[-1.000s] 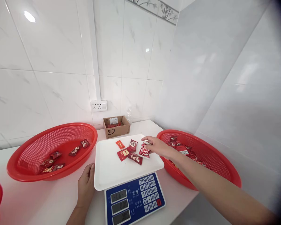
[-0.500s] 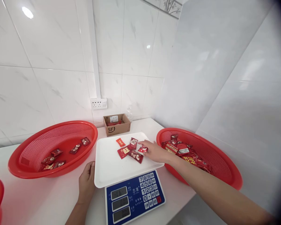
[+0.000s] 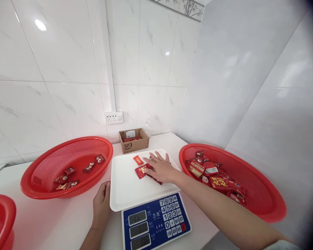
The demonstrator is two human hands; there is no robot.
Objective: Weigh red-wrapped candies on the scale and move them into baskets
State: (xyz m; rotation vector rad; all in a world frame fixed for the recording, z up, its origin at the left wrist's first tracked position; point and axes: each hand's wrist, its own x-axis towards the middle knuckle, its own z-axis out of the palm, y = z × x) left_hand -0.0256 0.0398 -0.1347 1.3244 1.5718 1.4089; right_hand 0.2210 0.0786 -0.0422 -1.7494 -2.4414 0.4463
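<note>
My right hand (image 3: pixel 163 169) lies palm down with fingers spread over several red snack packets on the white tray (image 3: pixel 122 189) of a weighing scale. It partly covers them. One red packet (image 3: pixel 140 171) shows at its left, and a small orange-red packet (image 3: pixel 138 160) lies just beyond it. My left hand (image 3: pixel 102 200) is beside the tray's left edge with its fingers curled; whether anything is inside them is hidden. In front of the tray is the blue scale panel (image 3: pixel 156 222) with number keys and three displays.
A red plastic basket (image 3: pixel 67 144) with a few packets stands at left, another red basket (image 3: pixel 261 189) with many packets at right. Part of a third basket (image 3: pixel 1 201) shows at the left edge. A cardboard box (image 3: pixel 135 145) and a clear bottle (image 3: pixel 147 127) stand by the wall.
My right hand has moved left from the packets' right side and spread over them, covering most. My left hand stays beside the tray. The whole view has shifted slightly.
</note>
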